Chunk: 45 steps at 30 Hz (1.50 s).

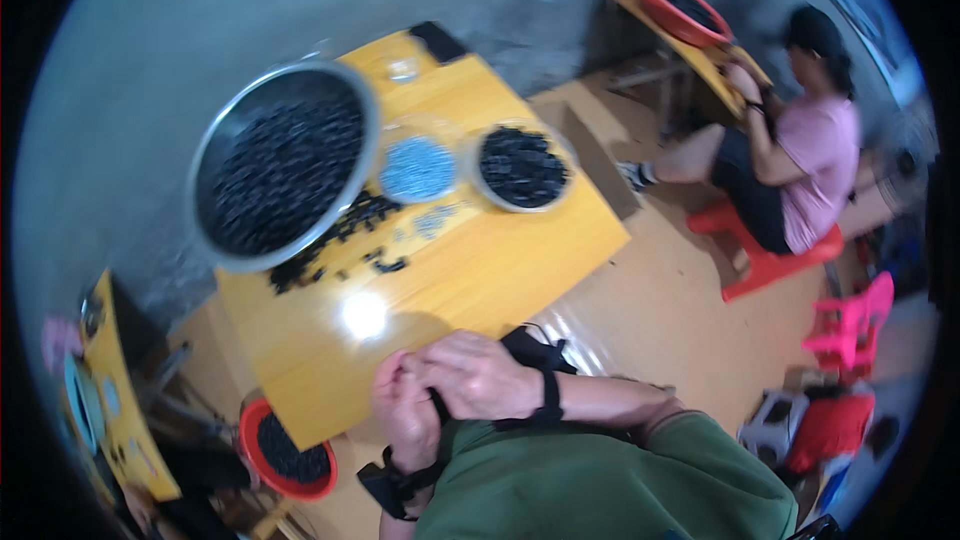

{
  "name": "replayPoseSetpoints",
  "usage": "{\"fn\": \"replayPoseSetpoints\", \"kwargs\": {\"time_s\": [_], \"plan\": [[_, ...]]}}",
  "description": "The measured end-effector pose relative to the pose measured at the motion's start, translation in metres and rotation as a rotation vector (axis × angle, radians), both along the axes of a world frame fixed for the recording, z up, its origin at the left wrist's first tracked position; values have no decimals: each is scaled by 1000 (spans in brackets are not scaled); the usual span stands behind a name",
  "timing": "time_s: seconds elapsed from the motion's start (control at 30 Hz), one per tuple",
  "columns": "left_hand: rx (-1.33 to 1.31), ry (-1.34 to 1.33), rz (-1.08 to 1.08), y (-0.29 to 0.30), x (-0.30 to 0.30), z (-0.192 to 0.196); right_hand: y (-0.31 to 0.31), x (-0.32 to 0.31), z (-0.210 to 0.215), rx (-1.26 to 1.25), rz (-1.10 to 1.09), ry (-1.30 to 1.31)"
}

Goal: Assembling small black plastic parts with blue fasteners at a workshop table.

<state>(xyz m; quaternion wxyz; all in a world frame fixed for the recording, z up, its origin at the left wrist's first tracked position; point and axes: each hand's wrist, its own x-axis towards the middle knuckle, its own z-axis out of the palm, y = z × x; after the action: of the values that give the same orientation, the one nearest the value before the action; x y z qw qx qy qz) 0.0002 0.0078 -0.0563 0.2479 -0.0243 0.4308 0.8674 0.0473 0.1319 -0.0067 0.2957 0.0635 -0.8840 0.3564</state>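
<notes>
Both hands are seen low in the frame, just below centre, pressed together at the near edge of the yellow bench [500, 270]. The left hand [405, 410] is curled with its fingers bent inward, and the right hand [480, 375] is laid over and against it; whether anything is pinched in either grip cannot be told, since the fingertips are hidden. A dark strap is worn on each wrist.

Well apart from the hands, in the upper left of the frame, a large metal basin [285, 165] filled with small dark pieces is set on the bench. Just right of it a small dish of blue-grey pieces [417, 168] is placed, and beside that a round bowl of dark pieces [522, 168]. Loose dark pieces [340, 240] are scattered on the bench below the basin.

At lower left a red tub [285, 450] of dark pieces is seen under the bench edge. At upper right another person [800, 150] is seated on a red stool.
</notes>
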Motion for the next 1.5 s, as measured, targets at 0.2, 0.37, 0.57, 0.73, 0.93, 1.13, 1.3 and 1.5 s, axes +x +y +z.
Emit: {"fn": "replayPoseSetpoints", "kwargs": {"time_s": [0.2,0.37,0.57,0.73,0.93,1.13,1.3,1.5], "plan": [[63,17,-159,1,-16,0,2,-11,-2,-53,7,-46],[53,58,-132,15,-24,0,12,-13,-8,-105,0,-137],[192,35,-15,-1,-48,1,39,-33,-11,-345,-71,-300],[315,-128,37,-7,-65,-8,62,-62,-13,-109,-175,-386],[211,39,-75,-3,-70,-16,75,-90,-15,11,-182,-450],[176,93,-20,-1,-67,-18,78,-115,-24,102,-177,-433],[190,95,-7,1,-66,-19,80,-121,-28,180,-122,-448],[197,97,15,2,-66,-18,79,-116,-26,137,-122,-455]]}}
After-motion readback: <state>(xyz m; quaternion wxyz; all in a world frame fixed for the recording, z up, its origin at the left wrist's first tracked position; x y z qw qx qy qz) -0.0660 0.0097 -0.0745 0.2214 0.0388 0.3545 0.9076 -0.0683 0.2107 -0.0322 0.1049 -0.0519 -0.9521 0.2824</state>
